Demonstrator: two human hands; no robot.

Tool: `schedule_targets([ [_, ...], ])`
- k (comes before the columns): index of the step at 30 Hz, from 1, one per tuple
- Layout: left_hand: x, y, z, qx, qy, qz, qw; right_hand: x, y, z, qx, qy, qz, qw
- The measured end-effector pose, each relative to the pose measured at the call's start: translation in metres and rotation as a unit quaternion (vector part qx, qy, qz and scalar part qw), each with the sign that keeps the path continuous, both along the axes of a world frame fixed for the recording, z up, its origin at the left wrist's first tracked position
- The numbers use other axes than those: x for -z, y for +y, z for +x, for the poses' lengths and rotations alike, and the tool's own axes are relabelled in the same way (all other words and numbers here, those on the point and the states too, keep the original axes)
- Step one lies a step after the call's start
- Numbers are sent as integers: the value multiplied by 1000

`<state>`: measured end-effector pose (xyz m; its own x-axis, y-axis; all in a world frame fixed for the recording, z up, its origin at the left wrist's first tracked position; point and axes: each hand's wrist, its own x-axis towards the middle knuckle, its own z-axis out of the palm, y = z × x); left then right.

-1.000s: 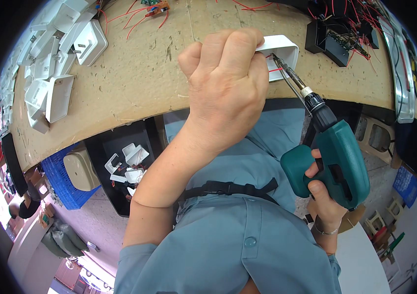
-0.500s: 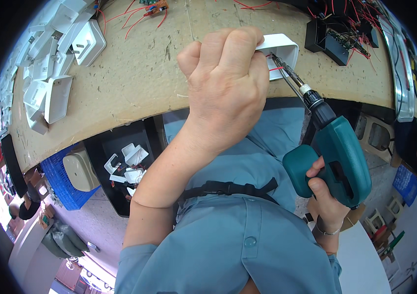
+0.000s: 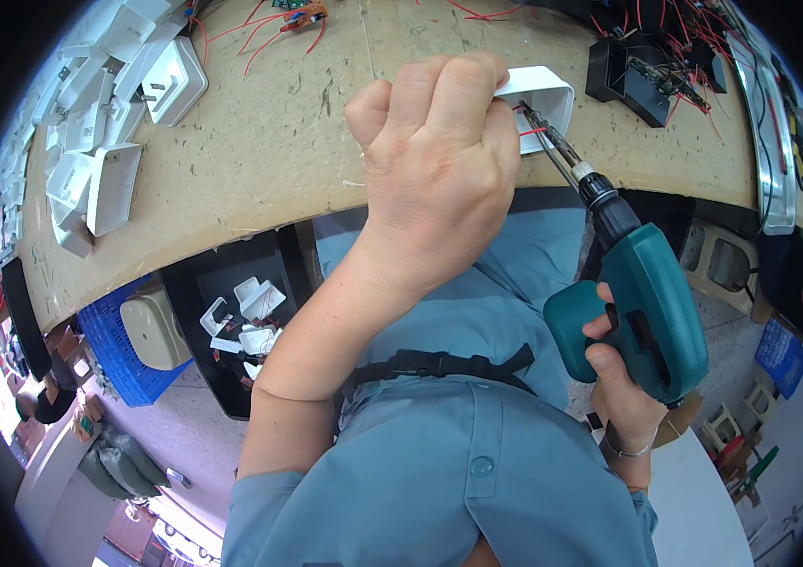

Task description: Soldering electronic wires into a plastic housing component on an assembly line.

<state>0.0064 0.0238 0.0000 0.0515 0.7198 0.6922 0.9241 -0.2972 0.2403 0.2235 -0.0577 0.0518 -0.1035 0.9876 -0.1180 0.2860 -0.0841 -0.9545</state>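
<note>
My left hand (image 3: 439, 175) is closed on a white plastic case (image 3: 551, 87) at the bench's near edge; its fingertips are hidden behind the hand. The case's open side faces right, and a short red wire (image 3: 534, 131) shows at its opening. In my right hand (image 3: 623, 383) is a green soldering gun (image 3: 658, 302) with a black nose, held by its grip. Its thin metal tip (image 3: 541, 123) reaches into the case, with a narrow feed tube alongside. What exactly the tip touches is too small to tell.
White plastic cases (image 3: 104, 104) are piled at the bench's left. Black housings (image 3: 633, 90) with circuit boards and red wires lie at the right. A small circuit board (image 3: 302, 14) sits at the back. Below the bench, a black bin (image 3: 222, 260) holds white pieces, beside a blue crate (image 3: 128, 350).
The soldering gun's body has shifted slightly left, and the fingers of my right hand on its grip have moved a little. The case and my left hand stay almost where they were.
</note>
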Motion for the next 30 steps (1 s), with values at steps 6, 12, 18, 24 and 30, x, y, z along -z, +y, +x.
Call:
schedule_targets([
  [6, -1, -1, 0, -8, 22, -6, 1000, -3, 2, -3, -2, -21, 8, 1000],
  [12, 0, -1, 2, -7, 14, -4, 1000, 0, -2, 8, -36, -6, -17, 999],
  [18, 0, 0, 3, -2, 0, 3, 1000, 2, -6, 15, -76, -16, -20, 997],
  [24, 0, 0, 3, -2, -4, 2, 1000, 1, -6, 11, -65, 24, -37, 997],
  [30, 2, 1, 3, -3, -8, 9, 1000, 5, -3, 9, -84, 3, 5, 996],
])
